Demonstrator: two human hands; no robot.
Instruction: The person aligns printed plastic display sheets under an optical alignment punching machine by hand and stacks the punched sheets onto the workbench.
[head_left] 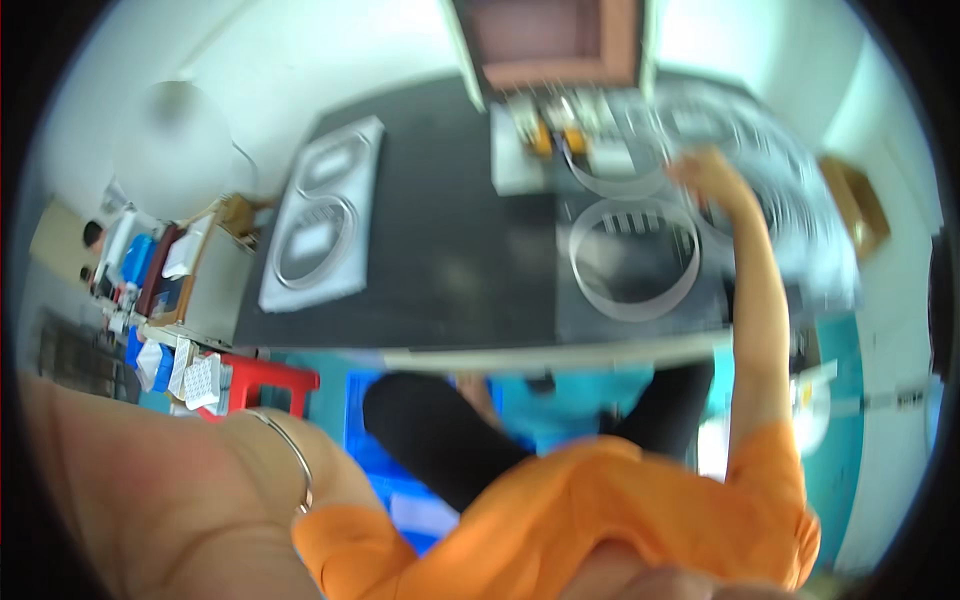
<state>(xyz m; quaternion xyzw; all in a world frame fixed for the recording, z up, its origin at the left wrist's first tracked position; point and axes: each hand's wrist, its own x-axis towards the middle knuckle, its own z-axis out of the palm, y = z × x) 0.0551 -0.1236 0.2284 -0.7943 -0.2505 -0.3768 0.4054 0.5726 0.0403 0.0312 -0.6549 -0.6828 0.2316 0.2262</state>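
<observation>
My right hand [712, 180] reaches over the right side of a black table, beside a pale round ring [622, 188]. Motion smears its fingers, and whether it touches the ring cannot be made out. Nearer to me lies a second, larger ring [640, 308] around a dark panel with a row of light marks. To the right of that hand spreads a blurred pile of clear plastic-looking pieces [805, 215]. My left hand [150, 480] looms very close at the lower left, with a bangle [295, 455] on that arm; its fingers are not visible.
A white panel [362, 225] with two round rings lies on the table's left [455, 250]. Small yellow-and-white items [572, 140] sit at the back below a brown-framed box [560, 72]. A red stool [270, 374] stands below left; a cardboard box [855, 205] is at far right.
</observation>
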